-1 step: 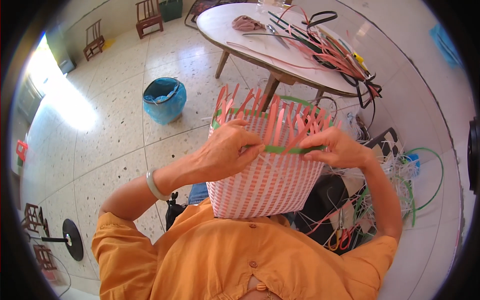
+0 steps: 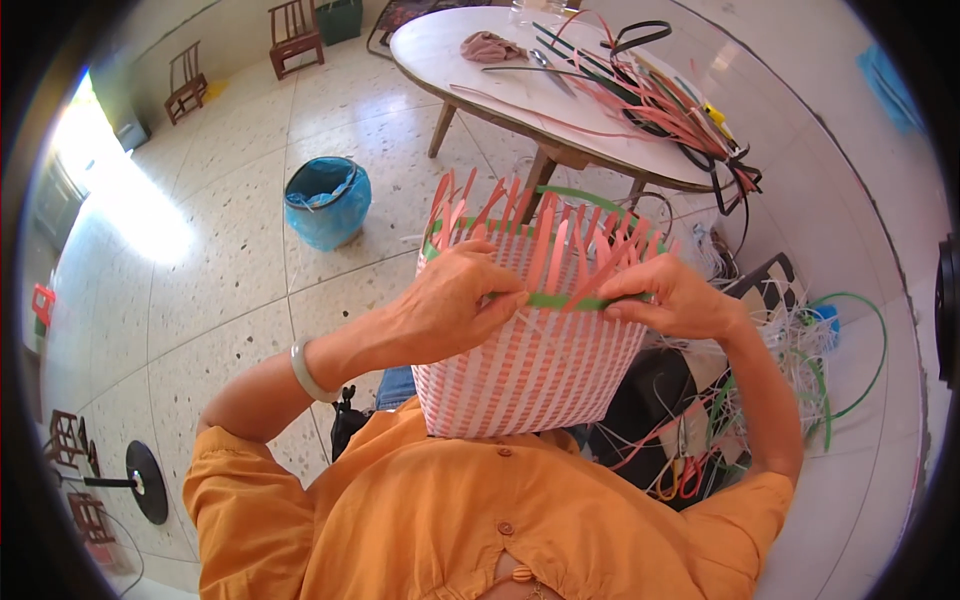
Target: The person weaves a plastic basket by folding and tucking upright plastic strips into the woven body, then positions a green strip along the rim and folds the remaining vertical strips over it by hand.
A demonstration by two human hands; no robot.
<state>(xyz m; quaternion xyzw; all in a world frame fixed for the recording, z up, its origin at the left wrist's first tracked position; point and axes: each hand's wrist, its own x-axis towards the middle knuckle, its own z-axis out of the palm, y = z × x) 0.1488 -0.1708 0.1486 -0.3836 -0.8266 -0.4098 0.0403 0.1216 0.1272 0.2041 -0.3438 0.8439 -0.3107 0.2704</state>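
The half-woven pink-and-white basket (image 2: 530, 370) rests in the person's lap, below the near edge of the oval table (image 2: 440, 60). It looks light and springy, its loose upright strips (image 2: 545, 235) floppy, so the firm green rim band (image 2: 560, 299) seems the best hold. The left hand (image 2: 455, 300) and right hand (image 2: 670, 298) both pinch that band. Nothing differs from the earlier frame.
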